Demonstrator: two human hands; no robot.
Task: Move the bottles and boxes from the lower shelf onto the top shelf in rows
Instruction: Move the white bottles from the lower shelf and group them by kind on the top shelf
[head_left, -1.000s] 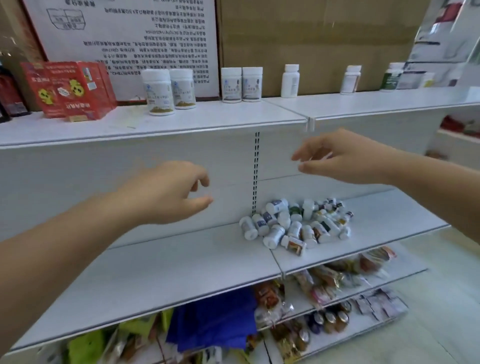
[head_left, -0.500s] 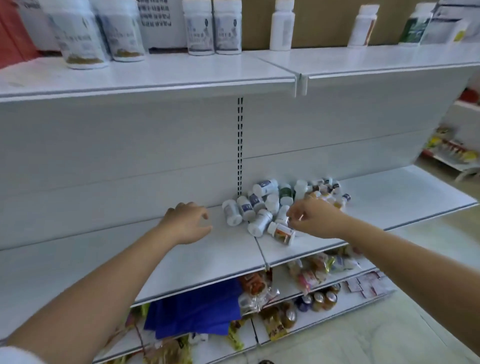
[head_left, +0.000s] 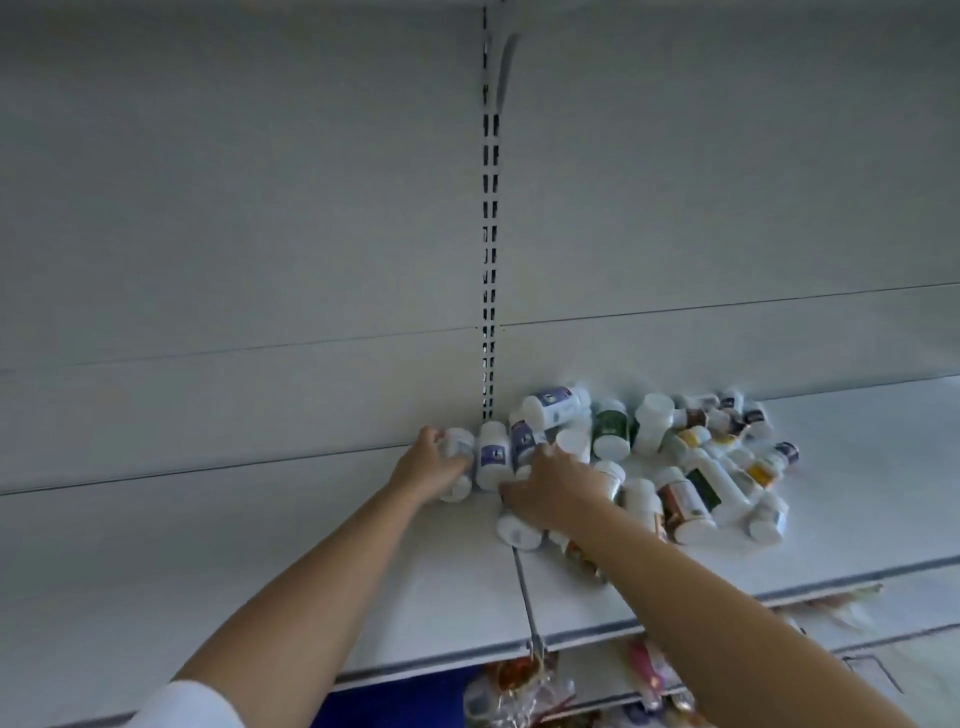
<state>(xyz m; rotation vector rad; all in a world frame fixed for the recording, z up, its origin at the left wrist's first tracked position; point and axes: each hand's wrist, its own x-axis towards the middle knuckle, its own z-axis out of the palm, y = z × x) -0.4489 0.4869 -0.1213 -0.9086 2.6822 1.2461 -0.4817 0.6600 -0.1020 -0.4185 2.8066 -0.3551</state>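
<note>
Dropping from mid-air to the lower shelf, the left hand wraps its fingers round a white bottle at the left end of the pile near the back edge, while the right hand curls over neighbouring bottles, grasp unclear, so a pick-up looks begun.

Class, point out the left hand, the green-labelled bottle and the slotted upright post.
left hand (head_left: 427, 464): head view, its back; it grips a white bottle (head_left: 461, 446).
green-labelled bottle (head_left: 612, 425): head view, on its label.
slotted upright post (head_left: 490, 208): head view, on its slots.
</note>
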